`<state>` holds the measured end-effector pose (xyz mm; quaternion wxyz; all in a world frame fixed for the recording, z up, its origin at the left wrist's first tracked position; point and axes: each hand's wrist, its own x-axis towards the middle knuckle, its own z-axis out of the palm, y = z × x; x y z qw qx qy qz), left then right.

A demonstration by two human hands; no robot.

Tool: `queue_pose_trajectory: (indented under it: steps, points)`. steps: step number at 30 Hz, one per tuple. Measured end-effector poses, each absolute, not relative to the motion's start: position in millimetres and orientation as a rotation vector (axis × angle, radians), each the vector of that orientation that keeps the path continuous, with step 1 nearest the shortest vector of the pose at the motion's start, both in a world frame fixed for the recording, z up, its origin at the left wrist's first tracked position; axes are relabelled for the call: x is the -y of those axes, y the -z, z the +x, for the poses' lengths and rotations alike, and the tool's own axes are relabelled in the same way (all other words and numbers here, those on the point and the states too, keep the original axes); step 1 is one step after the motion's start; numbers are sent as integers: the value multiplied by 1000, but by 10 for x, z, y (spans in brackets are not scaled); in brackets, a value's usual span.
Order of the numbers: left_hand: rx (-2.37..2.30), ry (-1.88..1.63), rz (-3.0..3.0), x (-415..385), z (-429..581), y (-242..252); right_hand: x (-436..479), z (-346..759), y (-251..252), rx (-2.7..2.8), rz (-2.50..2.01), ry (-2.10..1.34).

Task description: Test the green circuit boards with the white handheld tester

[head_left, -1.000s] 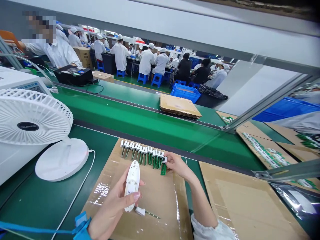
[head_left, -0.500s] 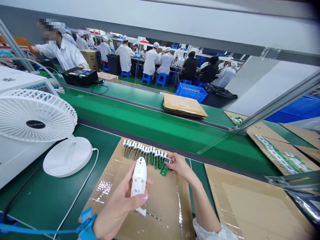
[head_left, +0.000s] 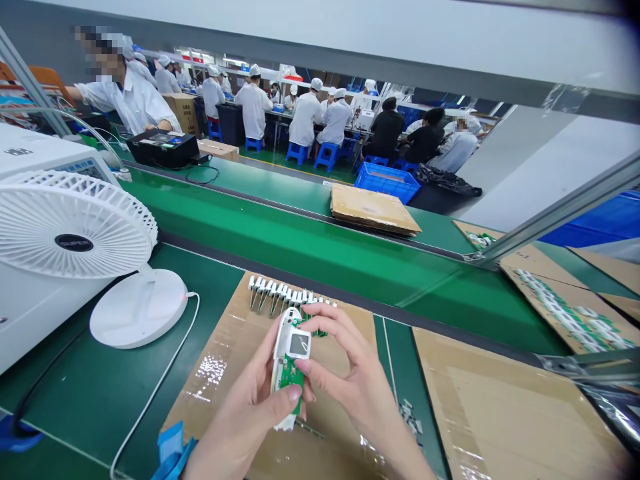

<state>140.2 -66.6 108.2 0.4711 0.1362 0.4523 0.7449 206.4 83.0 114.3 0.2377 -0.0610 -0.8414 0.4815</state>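
My left hand (head_left: 250,407) is closed around a white plastic housing (head_left: 281,333), its thumb pressing on the lower part of a green circuit board (head_left: 290,377). The board has a small white-framed display and lies over the housing, slightly off to its right side. My right hand (head_left: 350,363) pinches the board at the display's right edge with thumb and fingers. Whether the board is seated in the housing cannot be made out. Behind the hands, a row of circuit boards with white ends (head_left: 273,288) stands on a cardboard sheet (head_left: 220,393); my right fingers partly cover it.
A white fan (head_left: 75,243) stands at the left, its cable on the green bench. Small metal parts (head_left: 410,420) lie right of my right wrist. Another cardboard sheet (head_left: 465,387) is at the right. Across the belt are stacked cardboard (head_left: 373,207) and a co-worker (head_left: 133,97).
My right hand has brought a circuit board with a display from the row's right end down to the housing. My left thumb has moved onto that board.
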Motion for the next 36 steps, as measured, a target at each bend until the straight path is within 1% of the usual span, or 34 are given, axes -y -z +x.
queue_pose_trajectory:
  steps: [3, 18, 36]
  points:
    - [-1088, -1830, 286, 667, 1406, -1078, -837, 2016, -1093, 2286, -146, -1383]
    - [-1128, -1851, 305, 673, 1453, -1032, -799, 2034, -1106, 2272, -92, -1304]
    - [-1135, -1826, 265, 694, 1484, -1085, -767, 2103, -1139, 2269, -89, -1313]
